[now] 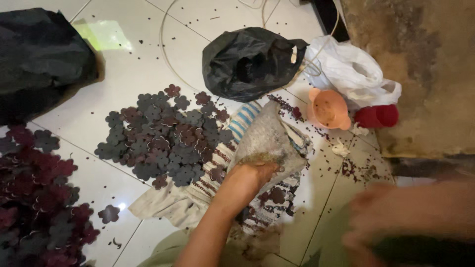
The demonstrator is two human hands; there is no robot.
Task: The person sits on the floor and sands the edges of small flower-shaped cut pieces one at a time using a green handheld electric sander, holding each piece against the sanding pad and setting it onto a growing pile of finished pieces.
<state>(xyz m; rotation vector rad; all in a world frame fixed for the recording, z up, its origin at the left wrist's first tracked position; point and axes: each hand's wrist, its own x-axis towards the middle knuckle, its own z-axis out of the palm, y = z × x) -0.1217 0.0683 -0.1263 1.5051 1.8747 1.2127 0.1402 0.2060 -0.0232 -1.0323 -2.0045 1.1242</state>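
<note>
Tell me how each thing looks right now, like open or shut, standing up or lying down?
Left hand: closed around the grey cloth pouch.
Grey cloth pouch: lifted, gripped at its lower end.
Right hand: blurred, grip unclear.
Black plastic bag: open, crumpled.
White plastic bag: crumpled, lying on the floor.
Orange funnel: lying on its side.
Red cup: tipped on its side.
Flower-shaped cutouts: spread flat in a pile.
Striped cloth: laid out, rumpled.

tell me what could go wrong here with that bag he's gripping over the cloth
1. The left hand grips the clear plastic bag only at its bunched end; it might slip or spill onto the striped cloth.
2. The flower-shaped pieces lie right beside the bag, so a swing could scatter them across the tiled floor.
3. The right hand is blurred, apparently moving fast, and could knock the orange cup.
</note>
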